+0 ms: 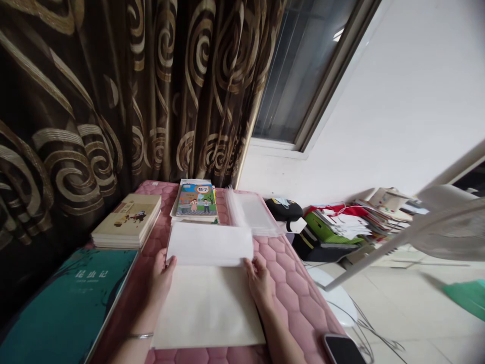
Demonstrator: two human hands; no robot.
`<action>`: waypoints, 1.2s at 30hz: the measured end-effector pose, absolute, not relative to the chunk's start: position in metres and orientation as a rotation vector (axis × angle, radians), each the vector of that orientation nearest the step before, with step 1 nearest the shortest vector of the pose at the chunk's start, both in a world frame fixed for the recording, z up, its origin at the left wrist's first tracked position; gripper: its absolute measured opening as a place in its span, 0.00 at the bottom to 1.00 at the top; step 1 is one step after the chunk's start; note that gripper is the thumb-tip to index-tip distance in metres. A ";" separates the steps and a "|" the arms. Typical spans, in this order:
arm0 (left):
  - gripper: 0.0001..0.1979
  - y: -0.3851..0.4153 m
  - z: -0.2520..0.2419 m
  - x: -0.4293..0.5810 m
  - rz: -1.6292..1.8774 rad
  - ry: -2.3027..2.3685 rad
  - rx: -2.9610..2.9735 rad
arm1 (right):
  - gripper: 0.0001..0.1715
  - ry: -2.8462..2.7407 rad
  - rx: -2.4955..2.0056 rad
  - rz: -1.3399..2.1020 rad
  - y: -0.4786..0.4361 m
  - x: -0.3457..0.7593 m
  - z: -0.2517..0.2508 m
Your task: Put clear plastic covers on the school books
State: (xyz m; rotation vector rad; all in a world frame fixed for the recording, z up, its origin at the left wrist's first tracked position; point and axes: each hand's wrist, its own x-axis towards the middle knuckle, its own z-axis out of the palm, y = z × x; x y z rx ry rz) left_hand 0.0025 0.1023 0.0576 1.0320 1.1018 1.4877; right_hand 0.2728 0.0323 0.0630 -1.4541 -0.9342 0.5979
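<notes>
My left hand (159, 275), with a thin bracelet at the wrist, pinches the near left corner of a white sheet (210, 245). At the near right corner, my right hand (260, 282) grips the same sheet between thumb and fingers. The sheet looks folded over or raised toward the far side; whether it is paper or a cover film I cannot tell. Below it, between my forearms, lies a flat cream-coloured page or open book (210, 308). Just beyond the sheet is a small stack of books topped by a colourful mathematics textbook (197, 199).
Clear plastic book covers (253, 210) lie at the far right of the pink quilted mat (282, 268). On the left are a cream book stack (129, 217) and a large teal book (71, 303). A phone (343, 349) lies at the near right edge; a white fan (373, 253) stands beyond.
</notes>
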 end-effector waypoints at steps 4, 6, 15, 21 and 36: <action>0.29 0.101 0.062 0.003 1.496 1.052 1.021 | 0.30 -0.921 -1.459 0.665 0.028 0.272 0.069; 0.29 0.100 0.064 0.003 1.501 1.055 1.015 | 0.30 -0.927 -1.451 0.682 0.027 0.271 0.072; 0.29 0.098 0.067 0.004 1.479 1.051 1.026 | 0.30 -0.957 -1.428 0.585 0.034 0.274 0.058; 0.27 0.097 0.066 0.004 1.477 1.081 1.059 | 0.28 -0.982 -1.373 0.643 0.033 0.275 0.060; 0.22 0.098 0.069 0.003 1.498 1.189 1.116 | 0.27 -1.075 -1.447 0.498 0.033 0.278 0.055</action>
